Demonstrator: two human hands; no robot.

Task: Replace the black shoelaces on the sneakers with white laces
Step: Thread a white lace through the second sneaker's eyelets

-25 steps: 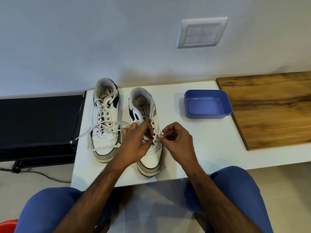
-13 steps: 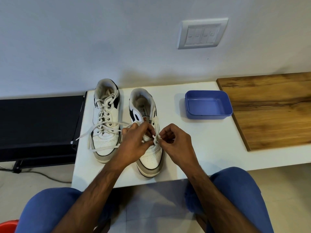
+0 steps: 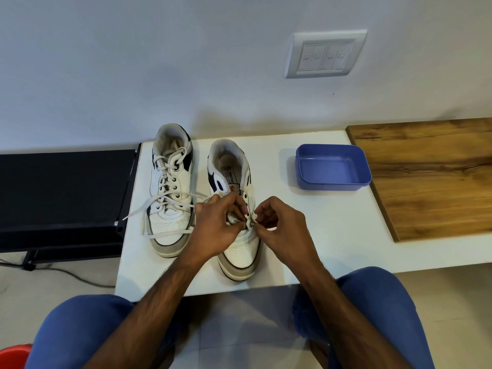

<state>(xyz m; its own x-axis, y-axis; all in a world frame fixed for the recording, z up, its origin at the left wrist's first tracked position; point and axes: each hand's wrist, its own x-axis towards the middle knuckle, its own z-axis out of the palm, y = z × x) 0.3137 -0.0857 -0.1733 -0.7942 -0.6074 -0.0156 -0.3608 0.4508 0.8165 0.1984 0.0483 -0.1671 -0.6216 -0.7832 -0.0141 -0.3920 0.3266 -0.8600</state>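
- A white bench (image 3: 306,235) stands against a pale wall with a switch plate (image 3: 326,53); a wooden board (image 3: 431,177) covers the bench's right end, and a dark unit (image 3: 64,195) sits past its left edge.
- The left hand (image 3: 213,230) is curled over the lower eyelets of the right sneaker (image 3: 237,214), fingers bunched round the white lace (image 3: 233,218) there.
- The right hand (image 3: 282,230) pinches the lace tip between thumb and forefinger, just beside the eyelet row on that sneaker's right side; the hands nearly touch over the tongue.
- By my reading, the step in hand is threading the white lace through the lowest eyelets of the right sneaker; its upper eyelets are bare.
- The next move seems to call for steering the tip squarely into the eyelet, then drawing the slack through while the other hand steadies the flap. How far the tip has entered is hidden by the fingers.
- The left sneaker (image 3: 170,193), near the bench's left edge, is already laced in white to the top, its loose ends trailing towards that edge and across to the other shoe.
- A blue tray (image 3: 332,167) lies well apart to the right, near the back edge beside the board.
- No black lace shows anywhere.
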